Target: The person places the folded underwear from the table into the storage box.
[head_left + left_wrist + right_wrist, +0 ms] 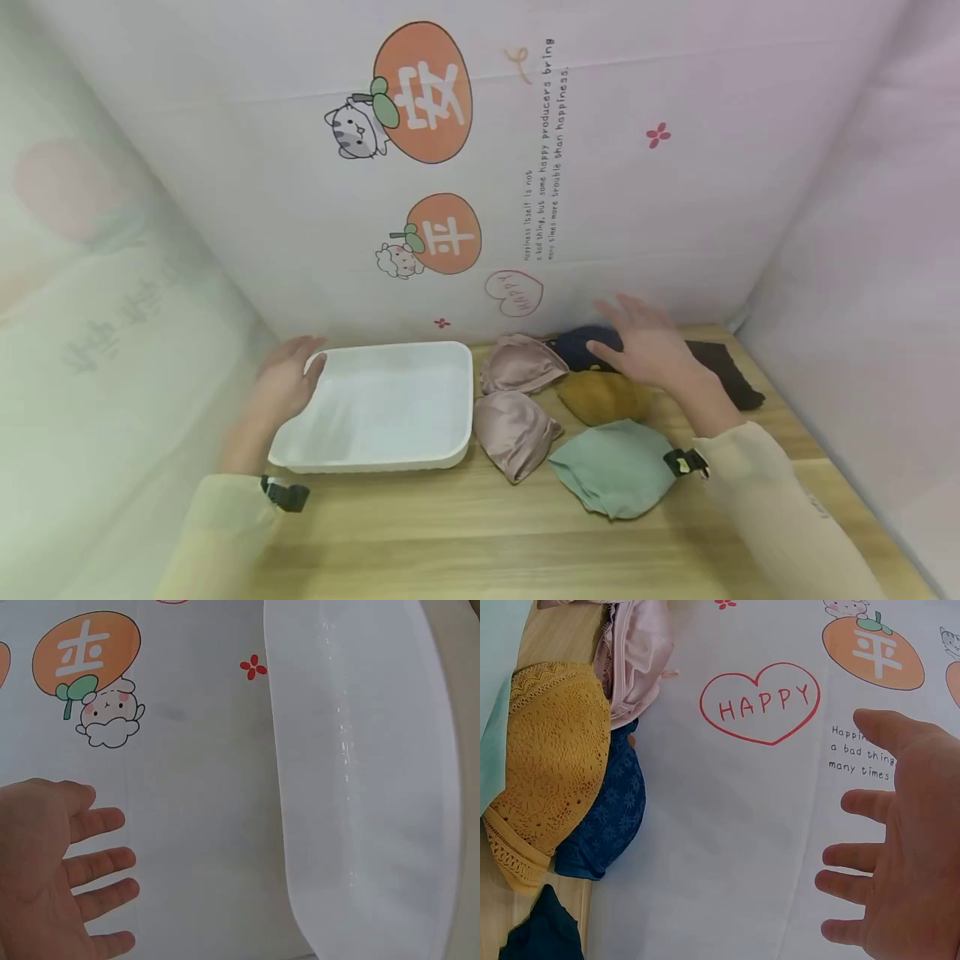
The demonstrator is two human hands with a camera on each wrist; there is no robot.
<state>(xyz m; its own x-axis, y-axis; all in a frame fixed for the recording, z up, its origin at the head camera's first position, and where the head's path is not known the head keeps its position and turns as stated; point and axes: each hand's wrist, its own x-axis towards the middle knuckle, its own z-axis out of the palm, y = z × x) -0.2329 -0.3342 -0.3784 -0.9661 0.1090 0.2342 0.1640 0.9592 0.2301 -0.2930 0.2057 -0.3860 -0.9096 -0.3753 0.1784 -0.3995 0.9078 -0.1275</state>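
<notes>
My left hand point(288, 379) is over the left end of a white rectangular tray point(375, 460), fingers apart and nothing held; the left wrist view has its fingers spread too. Above the bras at the right hovers my right hand point(652, 346), fingers stretched and holding nothing. Beneath and around it lie a navy bra point(581, 346), a mustard lace bra point(603, 397) and a mint green bra point(618, 471), all folded with cups up. A pink satin bra point(517, 429) rests beside the tray, its two cups one behind the other. Part of the navy bra is hidden behind the right hand.
A dark folded cloth point(723, 371) lies at the far right. Everything sits on a wood-grain table point(450, 537). White printed sheets form the back wall point(600, 192), left wall point(112, 333) and right wall point(862, 292) close around the tabletop.
</notes>
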